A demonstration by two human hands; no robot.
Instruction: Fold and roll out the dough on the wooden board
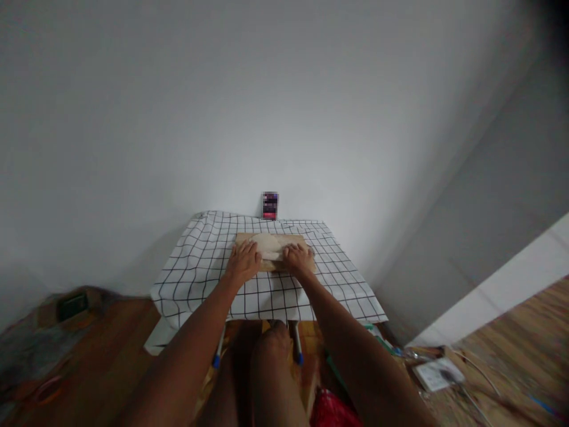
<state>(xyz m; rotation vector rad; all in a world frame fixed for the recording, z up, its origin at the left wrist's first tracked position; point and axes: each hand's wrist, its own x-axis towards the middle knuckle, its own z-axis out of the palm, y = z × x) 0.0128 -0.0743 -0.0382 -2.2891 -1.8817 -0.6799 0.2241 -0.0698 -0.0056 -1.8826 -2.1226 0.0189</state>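
Dough (pixel 267 245) on wooden board (pixel 293 240), hands (pixel 271 259) pressing its near edge.

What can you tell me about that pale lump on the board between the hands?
The pale lump looks like soft dough, off-white and smooth, flattened into a rounded mound. It lies on a light wooden board set on a black-and-white checked cloth, near the wall. The left hand rests flat at its left edge and the right hand at its right edge; both seem to touch it, fingers spread. Its surface detail is too small to make out.
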